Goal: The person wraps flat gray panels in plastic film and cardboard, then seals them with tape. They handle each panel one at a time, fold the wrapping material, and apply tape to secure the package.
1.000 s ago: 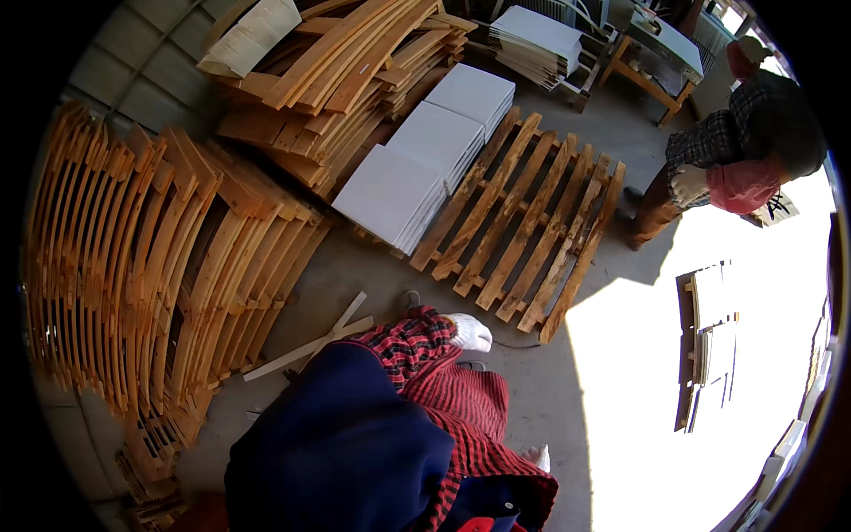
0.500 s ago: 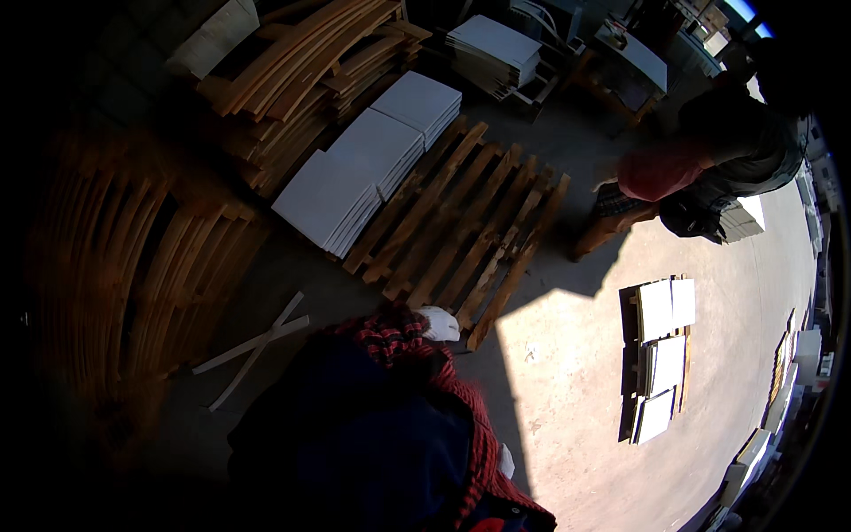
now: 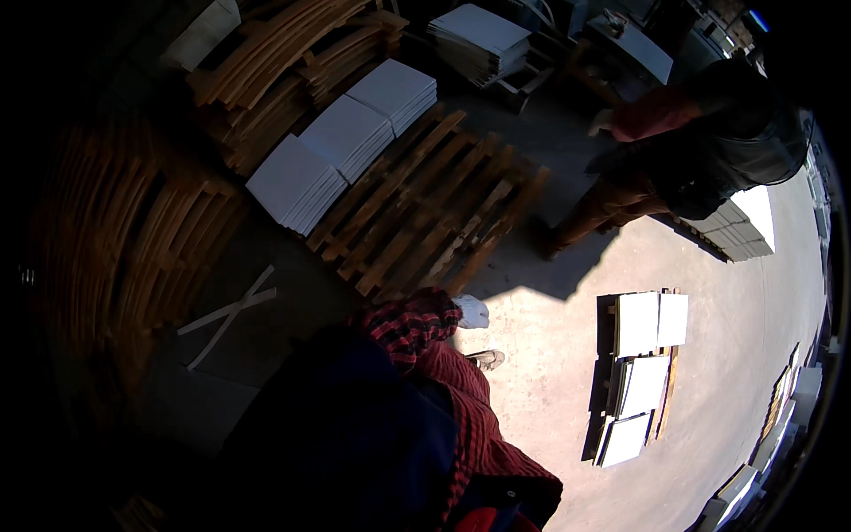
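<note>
The head view looked down on a concrete floor (image 3: pixel 550 426), half in sun, half in deep shade. The person's own body filled the lower middle: a dark blue garment (image 3: pixel 355 443) over red-and-black checked cloth (image 3: pixel 417 324), with a white shoe (image 3: pixel 472 311) at the edge of the sunlit patch and a second shoe (image 3: pixel 486 358) just beside it. Neither of the person's hands showed, so whether they were open, closed or gripping anything could not be told.

The nearest thing ahead of the person's feet was a bare wooden pallet (image 3: pixel 425 213), its near corner just beyond the white shoe. Three stacks of white tiles (image 3: pixel 341 146) lay in a row along the pallet's far left side, touching one another. Two crossed white strips (image 3: pixel 232 312) lay on the shaded floor to the left, apart from the pallet. Piles of curved wooden slats (image 3: pixel 284 53) stood behind the tiles.

At the upper right a co-worker (image 3: pixel 709 133) in dark clothes bent forward. To the right, in full sun and well apart from the feet, a smaller pallet of white tiles (image 3: pixel 643 363) sat on the floor.
</note>
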{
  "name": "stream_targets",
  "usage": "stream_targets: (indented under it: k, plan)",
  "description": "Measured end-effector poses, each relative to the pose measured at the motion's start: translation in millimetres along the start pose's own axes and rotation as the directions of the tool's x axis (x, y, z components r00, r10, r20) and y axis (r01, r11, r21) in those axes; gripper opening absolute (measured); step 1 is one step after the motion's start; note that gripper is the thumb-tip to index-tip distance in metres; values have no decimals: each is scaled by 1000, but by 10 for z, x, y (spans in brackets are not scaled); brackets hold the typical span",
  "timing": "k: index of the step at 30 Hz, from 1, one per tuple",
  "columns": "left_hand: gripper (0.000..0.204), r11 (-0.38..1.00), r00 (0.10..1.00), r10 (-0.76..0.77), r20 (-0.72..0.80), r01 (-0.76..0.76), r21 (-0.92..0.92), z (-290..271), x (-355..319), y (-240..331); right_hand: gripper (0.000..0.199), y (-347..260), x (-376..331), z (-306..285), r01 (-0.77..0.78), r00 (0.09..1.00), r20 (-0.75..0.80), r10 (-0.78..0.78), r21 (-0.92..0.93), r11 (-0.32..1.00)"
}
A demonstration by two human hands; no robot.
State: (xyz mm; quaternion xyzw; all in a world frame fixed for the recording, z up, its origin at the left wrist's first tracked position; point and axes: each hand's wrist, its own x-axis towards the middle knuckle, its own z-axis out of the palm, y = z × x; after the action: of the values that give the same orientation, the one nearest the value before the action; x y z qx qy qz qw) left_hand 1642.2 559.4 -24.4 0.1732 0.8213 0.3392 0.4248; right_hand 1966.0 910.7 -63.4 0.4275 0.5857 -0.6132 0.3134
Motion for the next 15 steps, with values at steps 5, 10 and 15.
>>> stream_targets:
  k: [5, 10, 15]
  plan:
    - [46, 977, 929, -136, 343, 68, 203, 339, 558, 380, 35, -1732, 75, -848, 43, 932, -363, 10, 138, 989]
    - [37, 952, 957, 175, 231, -224, 208, 164, 1156, 1079, 26, -2869, 621, -1582, 178, 928, -316, -198, -91, 980]
    - [34, 939, 952, 295, 78, -305, 162, 125, 2088, 658, 44, -4218, 1118, -621, 378, 923, 147, -355, -186, 907]
